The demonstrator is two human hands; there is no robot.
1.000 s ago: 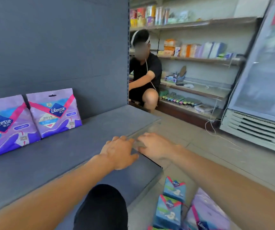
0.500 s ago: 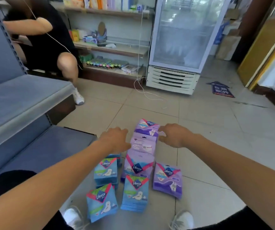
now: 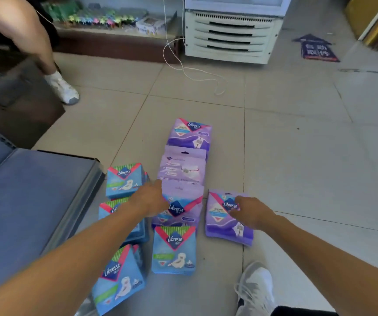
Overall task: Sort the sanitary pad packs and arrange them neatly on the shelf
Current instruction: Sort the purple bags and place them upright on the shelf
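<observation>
The sanitary pad packs lie on the tiled floor (image 3: 297, 156) at lower centre of the frame, purple in a column, blue to its left. The right hand (image 3: 250, 213) rests on the separate purple pack (image 3: 224, 221) at right, fingers loosely bent over its upper edge; whether it grips is unclear. The left hand (image 3: 148, 198) reaches the middle purple pack (image 3: 179, 208), fingers extended. The shelf (image 3: 31, 197) lies far left, nearer the left hand.

free: bare tiles (image 3: 308, 169) right (wide) | blocked: shelf (image 3: 35, 201) left, cord (image 3: 195, 74) ahead
</observation>
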